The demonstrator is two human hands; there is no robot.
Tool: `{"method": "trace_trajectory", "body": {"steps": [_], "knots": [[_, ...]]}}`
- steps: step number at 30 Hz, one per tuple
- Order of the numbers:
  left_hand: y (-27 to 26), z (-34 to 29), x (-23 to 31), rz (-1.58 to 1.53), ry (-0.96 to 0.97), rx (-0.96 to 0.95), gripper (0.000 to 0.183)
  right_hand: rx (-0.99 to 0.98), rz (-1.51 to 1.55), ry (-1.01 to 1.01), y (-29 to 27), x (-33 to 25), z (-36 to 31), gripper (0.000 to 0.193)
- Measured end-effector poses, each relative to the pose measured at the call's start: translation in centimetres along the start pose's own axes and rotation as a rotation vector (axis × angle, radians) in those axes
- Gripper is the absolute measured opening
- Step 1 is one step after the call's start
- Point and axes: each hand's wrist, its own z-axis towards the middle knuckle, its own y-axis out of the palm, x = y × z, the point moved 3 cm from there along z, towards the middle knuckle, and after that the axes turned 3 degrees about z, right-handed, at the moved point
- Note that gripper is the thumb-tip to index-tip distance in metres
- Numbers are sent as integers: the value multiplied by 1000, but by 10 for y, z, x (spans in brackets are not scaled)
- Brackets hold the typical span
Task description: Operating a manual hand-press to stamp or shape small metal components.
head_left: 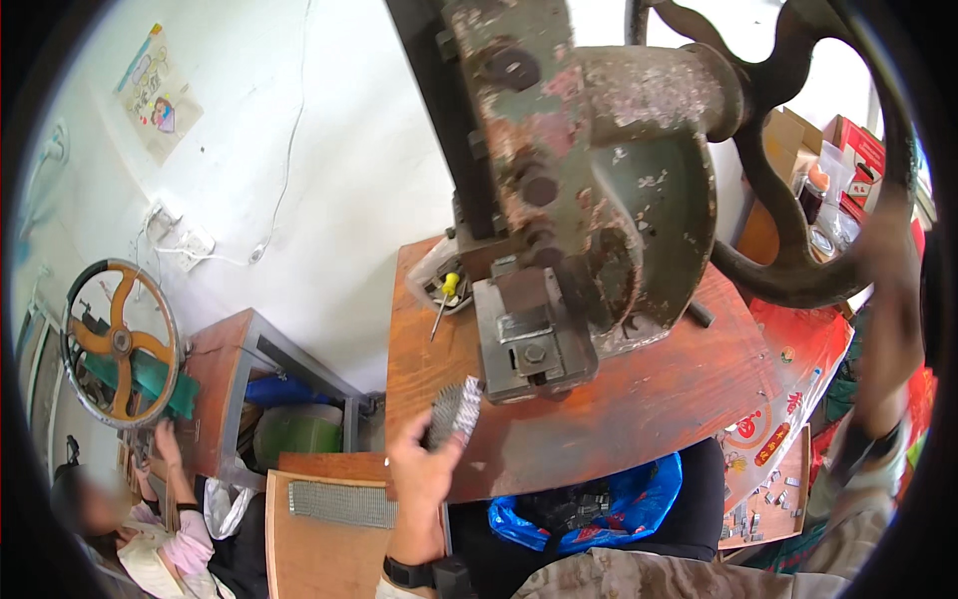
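My left hand is closed round a stack of small grey metal pieces, fingers and thumb on its sides. It is just over the reddish table, in front of and left of the metal die block under the ram of a worn green hand press. On my right, my raised right hand is at the rim of the press's large dark handwheel. Motion smears its fingers, so their grip cannot be made out.
A yellow-handled screwdriver rests in a plastic tub behind the die. Below the table edge, a blue bag holds dark pieces. A wooden tray with rows of metal pieces is lower left. Another person works by a second wheel.
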Motion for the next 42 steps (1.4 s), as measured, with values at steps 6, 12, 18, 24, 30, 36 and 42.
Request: {"method": "trace_trajectory", "body": {"steps": [6,12,18,24,30,36,42], "knots": [[48,-50,-14,400,614,-139,49,-615,459,207,141,-70,-170,39],[53,-56,-20,340,520,-147,72,-760,404,67,201,-136,-160,69],[53,-56,-26,330,412,-119,77,-747,264,149,212,-116,-151,60],[54,-54,-24,263,351,-117,78,-519,419,218,209,-110,-165,35],[54,-52,-17,350,440,-97,62,-413,453,305,206,-105,-165,23],[55,-52,-14,341,448,-92,56,-496,311,336,205,-110,-161,51],[53,-52,-10,307,363,-111,54,-678,193,158,222,-108,-156,55]]}}
